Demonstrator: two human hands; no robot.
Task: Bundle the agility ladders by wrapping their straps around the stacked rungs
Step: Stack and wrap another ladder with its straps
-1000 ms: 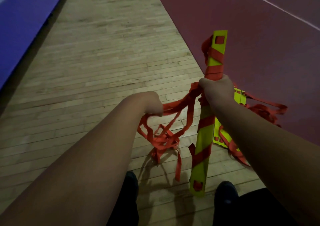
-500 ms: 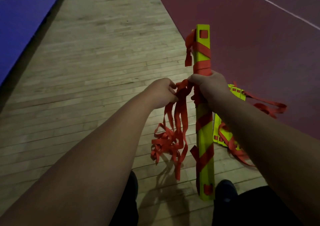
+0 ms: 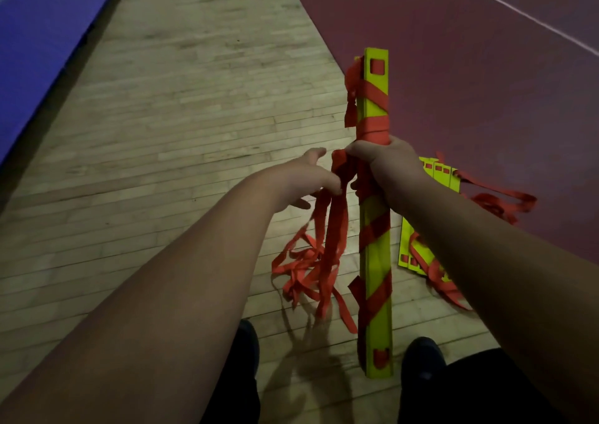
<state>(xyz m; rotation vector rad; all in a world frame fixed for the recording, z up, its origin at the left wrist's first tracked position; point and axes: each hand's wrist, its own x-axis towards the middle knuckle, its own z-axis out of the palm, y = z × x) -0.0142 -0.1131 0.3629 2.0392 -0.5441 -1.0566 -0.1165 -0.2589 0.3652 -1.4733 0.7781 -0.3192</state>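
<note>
Head view: how many ladders do you count?

– Two. One is the bundle of stacked rungs (image 3: 376, 251) that I am holding. The second ladder (image 3: 418, 255) lies on the wooden floor (image 3: 194, 99) at about 4 o'clock from the bundle, with its red straps spilling onto the red court (image 3: 453, 66).

– And your hands?

– Two in view. My right hand (image 3: 385, 167) is clenched around the stack a little above its middle, thumb toward 9 o'clock. My left hand (image 3: 304, 180) is released, with its fingers spread against the loose straps (image 3: 327, 229) just beside the stack at 9 o'clock.

– Which way does the bundle point?

– Its long axis runs from 12 to 6 o'clock, nearly upright in the picture. The top end points to 12 over the court. The bottom end sits low between my two shoes (image 3: 421, 355); I cannot tell whether it touches the floor. Red bands cross the yellow diagonally above and below my grip.

– Anything else?

– One blue mat (image 3: 42, 34), far off at 10 o'clock.
</note>
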